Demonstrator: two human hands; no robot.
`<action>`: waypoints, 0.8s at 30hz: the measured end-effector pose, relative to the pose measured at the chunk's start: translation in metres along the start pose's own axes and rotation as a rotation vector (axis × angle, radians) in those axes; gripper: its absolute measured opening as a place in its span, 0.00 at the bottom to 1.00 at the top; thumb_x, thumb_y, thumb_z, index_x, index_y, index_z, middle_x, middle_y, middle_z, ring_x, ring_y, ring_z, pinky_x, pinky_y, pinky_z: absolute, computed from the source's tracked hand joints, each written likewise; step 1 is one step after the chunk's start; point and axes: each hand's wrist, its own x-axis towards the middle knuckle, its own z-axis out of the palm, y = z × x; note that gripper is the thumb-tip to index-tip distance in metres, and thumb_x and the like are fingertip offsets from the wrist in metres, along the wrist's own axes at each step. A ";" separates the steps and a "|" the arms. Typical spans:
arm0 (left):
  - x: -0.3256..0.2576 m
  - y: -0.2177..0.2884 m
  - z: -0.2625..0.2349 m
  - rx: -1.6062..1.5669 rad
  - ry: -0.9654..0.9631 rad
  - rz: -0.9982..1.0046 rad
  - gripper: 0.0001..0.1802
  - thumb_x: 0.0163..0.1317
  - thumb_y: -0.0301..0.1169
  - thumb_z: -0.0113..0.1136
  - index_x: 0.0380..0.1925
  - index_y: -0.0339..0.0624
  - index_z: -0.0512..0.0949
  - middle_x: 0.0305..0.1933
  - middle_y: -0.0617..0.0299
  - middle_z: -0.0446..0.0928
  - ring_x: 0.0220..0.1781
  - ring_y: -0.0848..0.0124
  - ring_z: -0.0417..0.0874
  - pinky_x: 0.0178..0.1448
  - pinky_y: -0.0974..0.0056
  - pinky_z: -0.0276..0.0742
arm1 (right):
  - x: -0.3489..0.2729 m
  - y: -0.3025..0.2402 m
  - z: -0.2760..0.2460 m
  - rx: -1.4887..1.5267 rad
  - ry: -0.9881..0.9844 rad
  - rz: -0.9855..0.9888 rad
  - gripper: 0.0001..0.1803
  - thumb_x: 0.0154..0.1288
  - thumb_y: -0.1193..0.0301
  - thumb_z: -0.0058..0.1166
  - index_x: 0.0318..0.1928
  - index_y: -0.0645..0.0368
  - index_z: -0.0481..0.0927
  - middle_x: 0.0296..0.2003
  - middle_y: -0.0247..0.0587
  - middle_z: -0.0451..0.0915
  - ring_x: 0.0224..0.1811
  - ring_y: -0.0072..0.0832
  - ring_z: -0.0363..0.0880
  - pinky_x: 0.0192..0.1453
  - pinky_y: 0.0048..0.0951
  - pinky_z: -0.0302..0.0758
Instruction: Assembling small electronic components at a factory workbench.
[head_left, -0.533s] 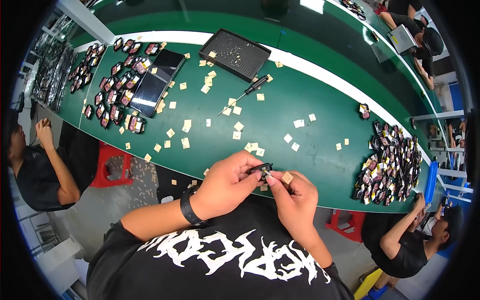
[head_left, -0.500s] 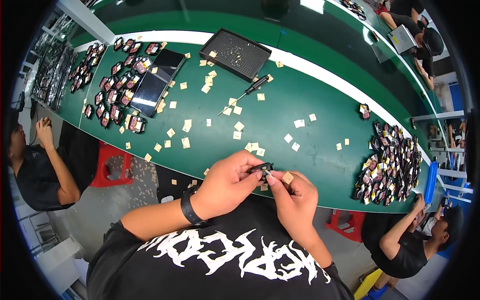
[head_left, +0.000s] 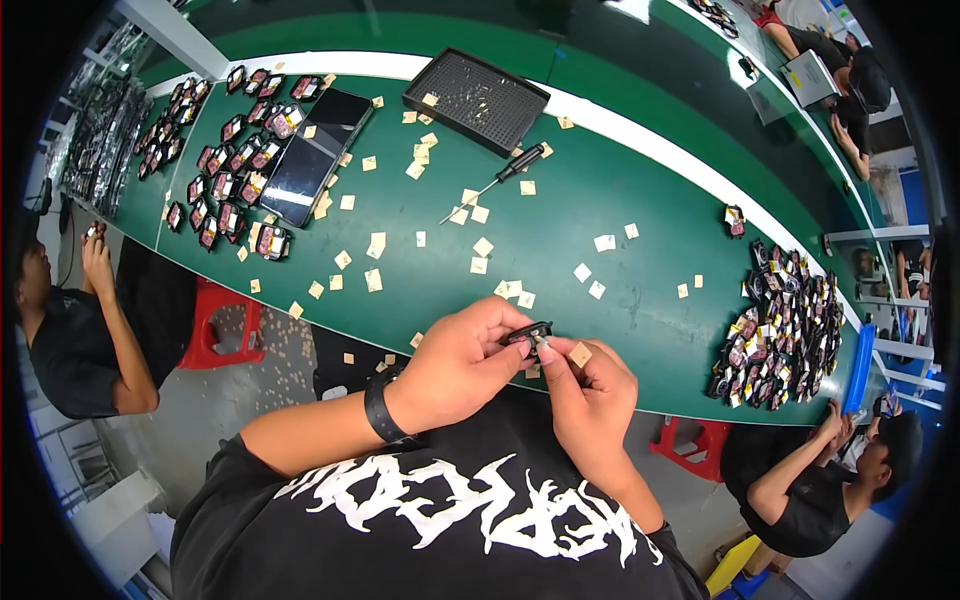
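Note:
Close to the table's near edge, my left hand (head_left: 450,368) is closed around a small black part (head_left: 527,334) with a rounded casing. My right hand (head_left: 592,405) meets it from the other side, thumb and forefinger pinched against the casing. Between the fingers of that same hand sits a small tan square (head_left: 580,354). What the right fingertips grip at the casing is too small to make out. Similar tan squares (head_left: 514,289) lie on the green table just beyond my hands.
Black parts with pink and yellow labels are spread at the left (head_left: 228,188) and heaped at the right (head_left: 775,335). A dark phone (head_left: 315,160), a screwdriver (head_left: 497,184) and a black perforated tray (head_left: 475,100) lie farther back. Co-workers sit on both sides.
My hands stay together at nearly the same place; the black part has tilted slightly and shifted a little up and to the right. The view has moved slightly.

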 end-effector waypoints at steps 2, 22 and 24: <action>0.000 -0.002 0.001 -0.058 0.025 0.033 0.08 0.74 0.18 0.51 0.50 0.30 0.72 0.50 0.55 0.81 0.52 0.75 0.84 0.59 0.66 0.82 | -0.001 0.002 0.001 0.039 -0.007 0.010 0.07 0.67 0.75 0.67 0.40 0.67 0.87 0.27 0.37 0.82 0.23 0.18 0.71 0.27 0.22 0.67; -0.001 -0.009 -0.018 -0.180 -0.124 0.003 0.12 0.72 0.14 0.50 0.53 0.33 0.70 0.56 0.52 0.79 0.60 0.68 0.81 0.66 0.58 0.81 | 0.005 0.009 0.007 0.374 -0.058 0.375 0.07 0.65 0.78 0.69 0.40 0.68 0.84 0.29 0.29 0.75 0.27 0.11 0.69 0.28 0.18 0.66; -0.002 -0.007 -0.021 -0.176 -0.134 -0.005 0.12 0.71 0.13 0.50 0.52 0.33 0.70 0.56 0.51 0.79 0.61 0.68 0.81 0.66 0.58 0.81 | 0.008 0.006 0.006 0.384 -0.055 0.413 0.09 0.64 0.79 0.70 0.41 0.68 0.82 0.29 0.28 0.74 0.27 0.10 0.68 0.28 0.17 0.66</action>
